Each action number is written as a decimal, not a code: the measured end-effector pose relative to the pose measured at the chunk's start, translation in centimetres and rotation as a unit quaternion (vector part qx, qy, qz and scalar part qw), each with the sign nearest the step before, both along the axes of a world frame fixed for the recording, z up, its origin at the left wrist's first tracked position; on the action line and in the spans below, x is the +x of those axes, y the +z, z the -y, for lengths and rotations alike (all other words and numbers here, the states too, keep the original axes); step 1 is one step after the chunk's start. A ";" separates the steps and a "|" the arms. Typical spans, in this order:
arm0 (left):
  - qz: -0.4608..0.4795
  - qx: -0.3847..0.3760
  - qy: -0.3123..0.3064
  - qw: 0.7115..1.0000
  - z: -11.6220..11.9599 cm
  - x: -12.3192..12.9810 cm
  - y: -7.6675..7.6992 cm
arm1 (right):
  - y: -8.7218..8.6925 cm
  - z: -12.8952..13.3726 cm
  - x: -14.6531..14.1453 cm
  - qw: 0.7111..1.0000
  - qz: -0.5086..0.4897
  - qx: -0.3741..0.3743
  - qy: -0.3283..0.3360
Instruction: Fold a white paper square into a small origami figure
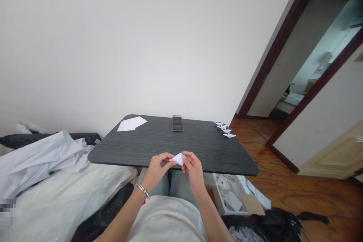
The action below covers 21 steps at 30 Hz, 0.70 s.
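A small folded piece of white paper (pixel 178 159) is pinched between the fingertips of my left hand (pixel 156 170) and my right hand (pixel 194 171). Both hands are held just over the near edge of a dark grey wood-grain table (pixel 170 147). A metal bracelet (pixel 142 190) circles my left wrist. At the table's far right corner lies a row of several small folded white paper pieces (pixel 224 129). A stack of white paper sheets (pixel 132 123) rests at the far left, and a phone (pixel 177 123) lies at the far edge, its surface blurred.
Crumpled white fabric (pixel 56 170) and a black plastic bag (pixel 48 140) lie to my left. To my right, a low box (pixel 227 196) holds paper scraps beside another black bag (pixel 279 225). A wooden floor (pixel 297 185) and doorway (pixel 283 56) lie beyond.
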<state>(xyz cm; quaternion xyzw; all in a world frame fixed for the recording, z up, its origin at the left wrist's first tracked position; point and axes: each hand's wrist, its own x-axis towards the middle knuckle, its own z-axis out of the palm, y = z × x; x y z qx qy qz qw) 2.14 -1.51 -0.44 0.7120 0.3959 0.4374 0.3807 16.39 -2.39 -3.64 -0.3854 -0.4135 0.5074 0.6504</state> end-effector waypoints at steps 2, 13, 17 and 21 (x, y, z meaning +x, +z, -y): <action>-0.002 0.002 0.005 1.000 0.0 -0.1 0.0 | 0.0 0.0 -0.1 1.000 0.001 0.009 -0.004; 0.022 -0.011 0.014 1.000 -0.2 -0.2 -0.4 | 0.2 0.3 0.0 0.988 0.128 0.089 -0.018; 0.031 -0.015 0.012 0.999 -0.2 -0.3 -0.4 | 0.4 0.4 -0.1 0.982 0.148 0.108 -0.032; 0.042 -0.020 0.011 0.999 -0.2 -0.3 -0.5 | 0.2 0.3 0.0 0.981 0.153 0.111 -0.036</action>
